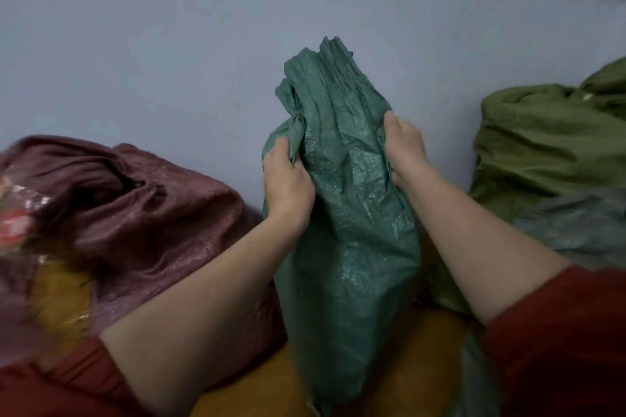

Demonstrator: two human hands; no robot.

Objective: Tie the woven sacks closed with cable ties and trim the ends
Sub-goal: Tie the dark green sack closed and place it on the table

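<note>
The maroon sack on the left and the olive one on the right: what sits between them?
In the head view, the dark green sack stands upright between them, its gathered top gripped by the left hand and the right hand.

The green sack (345,213) hides fingertips of the right hand (404,149); the edge crops the olive sack (548,139).

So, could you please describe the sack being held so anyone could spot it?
Below the pale blue wall stand several sacks. The middle sack is gripped by the left hand and right hand. It is the dark green one, between a maroon sack and an olive sack.
</note>
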